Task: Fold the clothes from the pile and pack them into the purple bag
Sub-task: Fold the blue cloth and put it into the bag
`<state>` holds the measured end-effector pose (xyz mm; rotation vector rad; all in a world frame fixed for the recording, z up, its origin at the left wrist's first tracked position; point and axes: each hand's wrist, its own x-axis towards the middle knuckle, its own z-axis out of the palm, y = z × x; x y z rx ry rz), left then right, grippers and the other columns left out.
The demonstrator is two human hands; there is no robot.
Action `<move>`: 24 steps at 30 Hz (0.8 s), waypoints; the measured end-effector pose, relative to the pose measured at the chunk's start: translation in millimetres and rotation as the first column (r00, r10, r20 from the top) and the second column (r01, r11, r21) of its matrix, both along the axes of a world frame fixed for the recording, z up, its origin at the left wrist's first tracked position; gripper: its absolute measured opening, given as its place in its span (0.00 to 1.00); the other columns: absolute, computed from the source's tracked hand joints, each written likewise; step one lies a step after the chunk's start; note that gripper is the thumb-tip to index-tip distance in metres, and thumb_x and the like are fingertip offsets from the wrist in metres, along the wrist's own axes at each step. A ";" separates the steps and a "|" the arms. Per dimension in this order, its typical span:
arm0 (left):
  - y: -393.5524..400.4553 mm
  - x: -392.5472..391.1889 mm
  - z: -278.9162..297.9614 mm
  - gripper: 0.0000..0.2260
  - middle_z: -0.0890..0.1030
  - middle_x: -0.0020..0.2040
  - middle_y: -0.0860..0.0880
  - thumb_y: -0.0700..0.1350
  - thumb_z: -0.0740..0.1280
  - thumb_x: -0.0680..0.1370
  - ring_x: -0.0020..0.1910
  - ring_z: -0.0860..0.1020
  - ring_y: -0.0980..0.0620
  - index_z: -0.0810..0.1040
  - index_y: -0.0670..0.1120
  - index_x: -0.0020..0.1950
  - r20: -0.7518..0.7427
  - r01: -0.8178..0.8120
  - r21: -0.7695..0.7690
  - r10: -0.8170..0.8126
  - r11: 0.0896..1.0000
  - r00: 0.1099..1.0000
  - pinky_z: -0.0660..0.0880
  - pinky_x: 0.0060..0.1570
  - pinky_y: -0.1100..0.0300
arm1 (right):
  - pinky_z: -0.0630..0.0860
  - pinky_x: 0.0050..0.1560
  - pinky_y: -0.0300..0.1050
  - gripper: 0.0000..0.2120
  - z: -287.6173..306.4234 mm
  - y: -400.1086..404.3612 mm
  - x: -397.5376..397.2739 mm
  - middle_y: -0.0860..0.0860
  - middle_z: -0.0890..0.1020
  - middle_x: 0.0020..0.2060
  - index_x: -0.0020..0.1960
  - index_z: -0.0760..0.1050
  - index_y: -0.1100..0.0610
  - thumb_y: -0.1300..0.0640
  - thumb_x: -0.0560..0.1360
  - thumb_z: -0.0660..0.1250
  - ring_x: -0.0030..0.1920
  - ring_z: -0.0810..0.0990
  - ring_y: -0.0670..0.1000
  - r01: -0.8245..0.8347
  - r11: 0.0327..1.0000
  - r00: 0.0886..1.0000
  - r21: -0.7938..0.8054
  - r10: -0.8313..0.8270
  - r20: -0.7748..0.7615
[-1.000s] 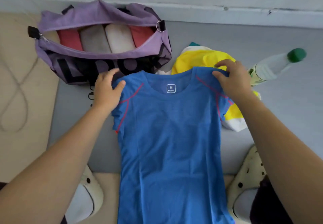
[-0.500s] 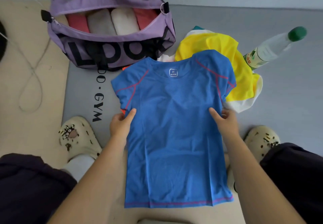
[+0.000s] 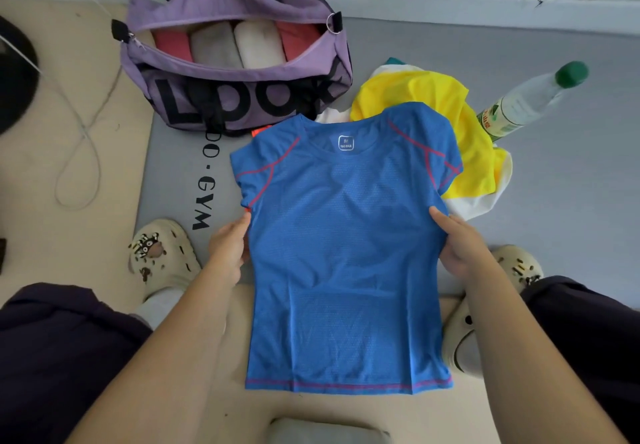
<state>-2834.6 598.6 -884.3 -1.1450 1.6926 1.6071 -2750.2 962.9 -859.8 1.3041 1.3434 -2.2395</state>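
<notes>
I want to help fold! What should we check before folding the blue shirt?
1. Blue shirt spread flat, back up: ok.
2. Left hand has a grip on its side edge: ok.
3. Right hand has a grip on the other edge: ok.
4. Sleeves clear: not ok, one lies on the yellow shirt.
5. Purple bag unzipped: ok.
6. Room left inside the bag: cannot tell.
</notes>
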 end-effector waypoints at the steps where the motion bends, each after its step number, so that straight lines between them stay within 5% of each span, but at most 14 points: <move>1: -0.1 3.4 1.2 0.09 0.85 0.44 0.53 0.56 0.71 0.76 0.43 0.81 0.55 0.81 0.51 0.47 0.035 0.049 -0.014 -0.048 0.999 0.998 0.76 0.40 0.59 | 0.75 0.63 0.51 0.17 0.6 -0.7 2.4 0.58 0.81 0.60 0.66 0.74 0.65 0.58 0.80 0.63 0.61 0.80 0.55 -0.014 1.000 1.000 0.002 0.014 0.018; 4: -2.8 12.1 3.6 0.06 0.83 0.46 0.52 0.52 0.71 0.77 0.44 0.80 0.55 0.80 0.50 0.47 0.067 0.187 0.027 -0.188 0.982 0.980 0.74 0.44 0.60 | 0.78 0.57 0.48 0.14 6.2 -0.4 9.1 0.54 0.85 0.54 0.61 0.78 0.63 0.57 0.79 0.66 0.52 0.84 0.51 -0.078 0.995 0.993 0.058 0.073 0.092; 9: -13.9 -2.5 19.9 0.03 0.82 0.50 0.52 0.47 0.67 0.80 0.42 0.78 0.57 0.77 0.49 0.53 -0.065 0.026 0.136 -0.017 0.990 0.998 0.67 0.39 0.62 | 0.78 0.49 0.43 0.04 25.3 11.3 6.8 0.50 0.86 0.46 0.50 0.80 0.58 0.60 0.78 0.66 0.50 0.83 0.51 -0.134 0.975 0.991 0.178 0.132 0.021; 13: -20.2 -20.5 40.3 0.09 0.81 0.52 0.50 0.48 0.64 0.82 0.43 0.79 0.55 0.73 0.47 0.60 -0.131 -0.030 0.219 0.059 0.975 0.990 0.72 0.30 0.65 | 0.80 0.48 0.42 0.04 42.2 19.5 -5.7 0.51 0.85 0.47 0.50 0.78 0.58 0.62 0.79 0.65 0.47 0.84 0.50 -0.069 0.982 0.993 0.175 0.084 -0.081; 17: -21.3 -35.7 54.8 0.06 0.81 0.49 0.48 0.48 0.64 0.81 0.38 0.78 0.54 0.76 0.47 0.54 -0.147 -0.097 0.086 0.109 0.992 0.983 0.72 0.24 0.66 | 0.81 0.44 0.42 0.02 52.7 22.8 -14.9 0.53 0.84 0.45 0.46 0.75 0.57 0.61 0.78 0.67 0.43 0.83 0.50 0.023 0.992 0.997 0.128 -0.013 -0.081; 20: -22.6 -30.5 51.8 0.07 0.80 0.54 0.45 0.48 0.64 0.81 0.43 0.78 0.51 0.77 0.46 0.55 -0.139 -0.012 -0.029 0.008 0.999 0.990 0.72 0.29 0.61 | 0.75 0.36 0.41 0.10 47.8 17.7 -10.1 0.53 0.78 0.39 0.40 0.69 0.53 0.58 0.76 0.70 0.36 0.77 0.49 -0.058 0.948 0.996 0.313 0.034 0.082; 24: -24.3 -16.9 50.8 0.09 0.78 0.57 0.42 0.43 0.67 0.81 0.44 0.79 0.48 0.73 0.46 0.60 -0.188 0.073 -0.050 -0.081 0.996 0.979 0.76 0.28 0.61 | 0.74 0.39 0.45 0.08 43.3 11.5 -1.7 0.53 0.77 0.50 0.51 0.74 0.52 0.57 0.75 0.72 0.44 0.77 0.54 -0.073 0.889 0.993 0.453 0.024 0.114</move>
